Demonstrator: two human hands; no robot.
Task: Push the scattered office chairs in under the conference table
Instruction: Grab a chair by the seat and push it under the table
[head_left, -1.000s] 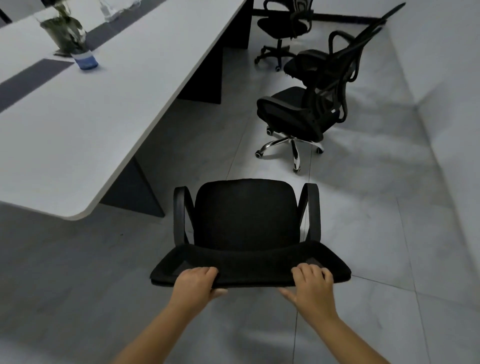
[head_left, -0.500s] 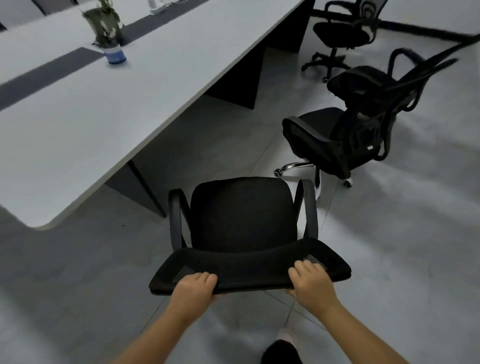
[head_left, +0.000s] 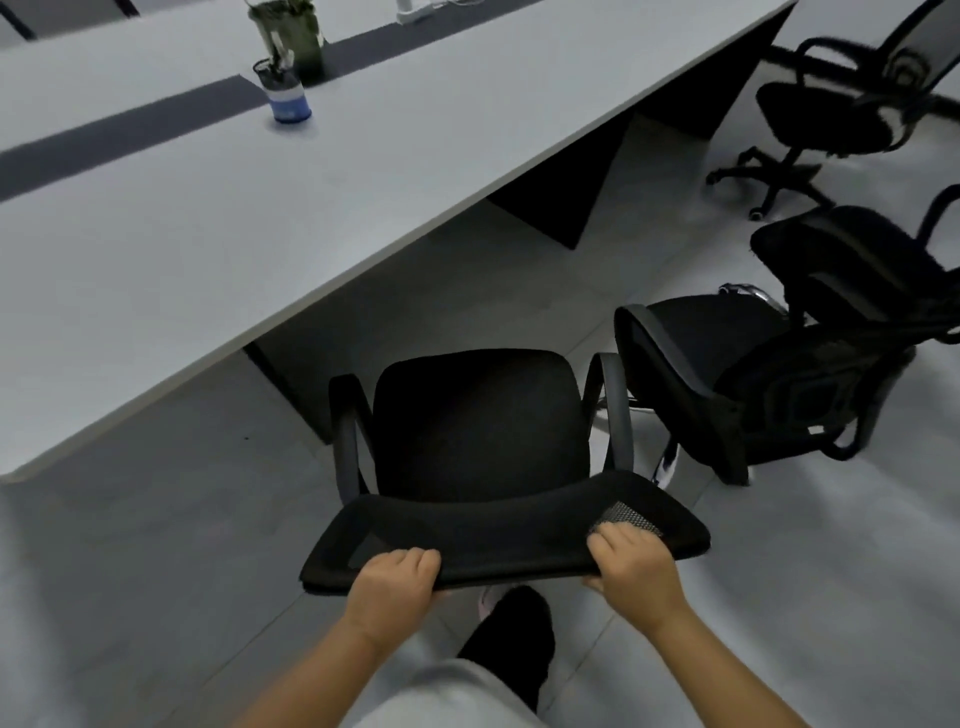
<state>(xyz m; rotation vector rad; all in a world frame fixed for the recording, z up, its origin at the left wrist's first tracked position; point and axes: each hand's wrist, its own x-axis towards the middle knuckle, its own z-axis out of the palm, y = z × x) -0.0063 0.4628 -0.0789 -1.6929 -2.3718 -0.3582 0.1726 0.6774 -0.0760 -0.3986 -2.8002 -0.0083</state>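
Both hands hold the top edge of the backrest of the nearest chair (head_left: 480, 431), a black armchair seen from behind: the left hand (head_left: 392, 584) curls its fingers over the rim near the left end, the right hand (head_left: 631, 566) curls its fingers over the rim near the right end, thumbs tucked beneath. The chair stands on the grey tiled floor (head_left: 130, 545) just near of the conference table (head_left: 208, 223), its seat facing the table's long edge but not under it. A dark table leg panel (head_left: 291, 389) stands just left of the chair's left armrest. Close on the right, a second black chair (head_left: 737, 384) sits almost against the right armrest, with a third chair (head_left: 852, 270) directly behind it and a fourth chair (head_left: 831, 119) farther off near the far table leg. On the tabletop stand a blue pen cup (head_left: 288, 96) and a small potted plant (head_left: 291, 31). A dark-trousered leg (head_left: 514, 639) shows below the backrest
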